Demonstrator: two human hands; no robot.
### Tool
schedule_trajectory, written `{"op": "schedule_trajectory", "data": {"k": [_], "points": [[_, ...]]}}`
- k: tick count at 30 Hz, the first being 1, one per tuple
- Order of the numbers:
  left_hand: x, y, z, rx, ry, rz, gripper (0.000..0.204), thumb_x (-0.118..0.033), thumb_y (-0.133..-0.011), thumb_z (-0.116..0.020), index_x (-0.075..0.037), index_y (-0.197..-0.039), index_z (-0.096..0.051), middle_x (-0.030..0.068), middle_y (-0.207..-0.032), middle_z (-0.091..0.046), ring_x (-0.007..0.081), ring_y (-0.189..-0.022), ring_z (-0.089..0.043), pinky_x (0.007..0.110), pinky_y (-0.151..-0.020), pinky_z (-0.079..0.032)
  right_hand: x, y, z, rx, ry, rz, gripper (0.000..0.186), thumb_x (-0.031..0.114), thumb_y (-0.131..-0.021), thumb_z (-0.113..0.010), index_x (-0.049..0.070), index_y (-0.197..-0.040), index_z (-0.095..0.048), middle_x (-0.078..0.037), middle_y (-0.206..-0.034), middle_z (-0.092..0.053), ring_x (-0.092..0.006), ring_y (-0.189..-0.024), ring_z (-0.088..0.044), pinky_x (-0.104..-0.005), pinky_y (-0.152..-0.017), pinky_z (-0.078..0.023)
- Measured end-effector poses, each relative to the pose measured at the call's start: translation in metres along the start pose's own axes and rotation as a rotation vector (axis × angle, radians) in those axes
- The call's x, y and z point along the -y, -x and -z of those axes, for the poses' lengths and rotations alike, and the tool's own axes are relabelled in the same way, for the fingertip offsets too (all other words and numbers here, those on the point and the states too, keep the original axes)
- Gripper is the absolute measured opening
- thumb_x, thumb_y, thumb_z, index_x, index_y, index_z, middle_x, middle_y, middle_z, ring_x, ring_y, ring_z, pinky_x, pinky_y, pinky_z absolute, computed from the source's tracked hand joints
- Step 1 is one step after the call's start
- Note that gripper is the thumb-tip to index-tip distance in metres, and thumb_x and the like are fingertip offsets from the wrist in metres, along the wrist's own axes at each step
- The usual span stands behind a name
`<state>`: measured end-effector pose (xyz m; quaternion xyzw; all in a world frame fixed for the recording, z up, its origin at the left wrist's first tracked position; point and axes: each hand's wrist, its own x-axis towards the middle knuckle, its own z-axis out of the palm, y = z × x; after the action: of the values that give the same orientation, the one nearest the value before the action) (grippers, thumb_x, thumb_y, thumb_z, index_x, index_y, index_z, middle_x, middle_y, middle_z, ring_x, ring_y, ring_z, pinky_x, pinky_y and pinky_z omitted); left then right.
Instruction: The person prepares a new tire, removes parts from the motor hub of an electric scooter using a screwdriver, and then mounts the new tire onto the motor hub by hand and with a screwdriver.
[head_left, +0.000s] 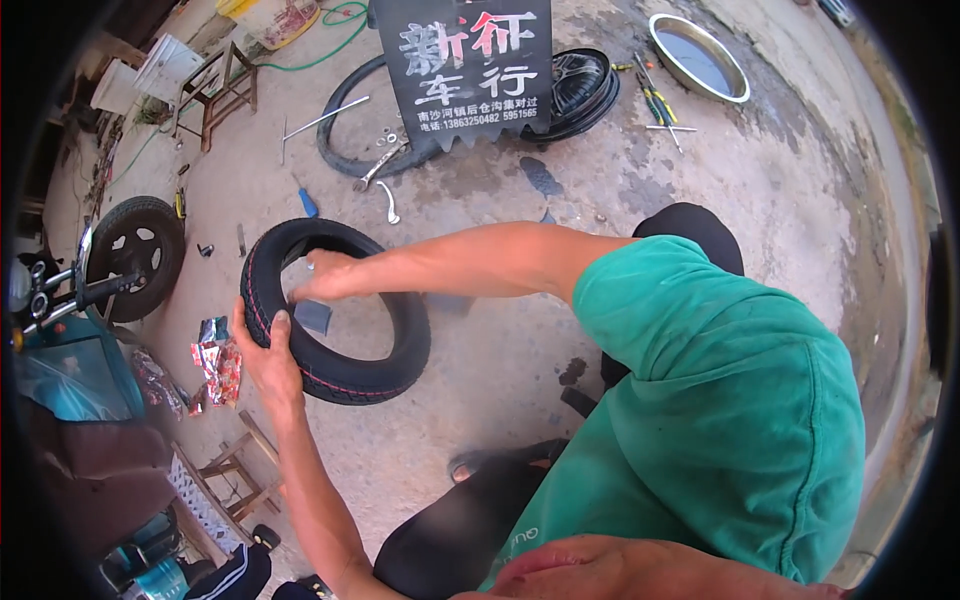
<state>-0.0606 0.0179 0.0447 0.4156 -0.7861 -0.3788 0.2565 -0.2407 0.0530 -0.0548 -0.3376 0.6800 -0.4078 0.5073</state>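
A black tyre [405,350] with a red line along its tread is tilted over the concrete floor. My left hand [268,358] grips its outer left side, thumb up along the tread. Across from the right, my right arm reaches over the tyre, and my right hand [328,278] is in its central opening, close to the inner left wall. The fingers of that hand are blurred and partly hidden, so whether they hold anything does not show. A blue-grey flat piece [313,316] shows through the opening, just below my right hand.
Beyond the tyre lie a blue-handled screwdriver [306,203], a wrench [378,168] and an inner tube [335,150]. A black sign [465,70] stands near a wheel [580,95]. Pliers [655,100] and a water basin [700,60] are far right; a vehicle wheel [135,258] and wrappers [217,365] are left.
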Motion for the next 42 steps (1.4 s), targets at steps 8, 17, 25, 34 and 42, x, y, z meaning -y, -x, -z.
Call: {"op": "schedule_trajectory", "data": {"k": [8, 17, 25, 34, 42], "points": [[0.005, -0.005, -0.008, -0.075, -0.061, -0.020, 0.069, -0.028, -0.100, -0.071, -0.004, -0.158, -0.042, 0.0179, -0.157, -0.048, 0.0273, -0.137, -0.050, 0.036, -0.117, -0.038, -0.019, -0.054, 0.004, 0.088, -0.972, -0.183, 0.063, 0.042, -0.086, -0.075, 0.009, -0.136, -0.055, -0.012, -0.132, -0.059, -0.0297, -0.109, -0.067, -0.0470, -0.086, -0.056], [-0.049, 0.011, -0.025, 0.040, -0.143, -0.086, 0.068, -0.021, -0.100, -0.067, -0.001, -0.159, -0.039, 0.0207, -0.160, -0.044, 0.0334, -0.147, -0.043, 0.043, -0.124, -0.028, -0.012, -0.056, -0.005, 0.242, -1.688, -0.129, 0.049, 0.053, -0.082, -0.075, 0.015, -0.110, -0.064, -0.006, -0.106, -0.062, -0.0306, -0.107, -0.065, -0.0458, -0.097, -0.051], [-0.062, 0.007, -0.042, 0.068, -0.195, -0.157, 0.066, -0.019, -0.100, -0.066, -0.001, -0.158, -0.041, 0.0198, -0.161, -0.044, 0.0328, -0.148, -0.042, 0.043, -0.125, -0.027, -0.037, -0.068, 0.012, 0.228, -1.636, -0.051, 0.062, 0.062, -0.083, -0.083, 0.012, -0.113, -0.061, -0.009, -0.103, -0.063, -0.0227, -0.094, -0.065, -0.0362, -0.082, -0.058], [-0.077, 0.005, -0.046, 0.090, -0.153, -0.170, 0.064, -0.014, -0.098, -0.070, -0.003, -0.156, -0.046, 0.0195, -0.156, -0.050, 0.0314, -0.143, -0.049, 0.041, -0.122, -0.033, -0.049, -0.082, -0.004, 0.134, -1.907, 0.226, 0.048, 0.053, -0.089, -0.081, 0.016, -0.113, -0.065, -0.009, -0.109, -0.066, -0.0245, -0.101, -0.066, -0.0418, -0.092, -0.059], [-0.069, -0.006, -0.043, 0.128, -0.086, -0.166, 0.063, -0.011, -0.095, -0.072, -0.003, -0.153, -0.050, 0.0182, -0.152, -0.055, 0.0298, -0.139, -0.053, 0.040, -0.120, -0.037, -0.038, -0.048, 0.005, 0.107, -1.978, 0.298, 0.033, 0.042, -0.100, -0.073, 0.017, -0.121, -0.063, -0.009, -0.118, -0.063, -0.0254, -0.115, -0.063, -0.0444, -0.104, -0.056]]}}
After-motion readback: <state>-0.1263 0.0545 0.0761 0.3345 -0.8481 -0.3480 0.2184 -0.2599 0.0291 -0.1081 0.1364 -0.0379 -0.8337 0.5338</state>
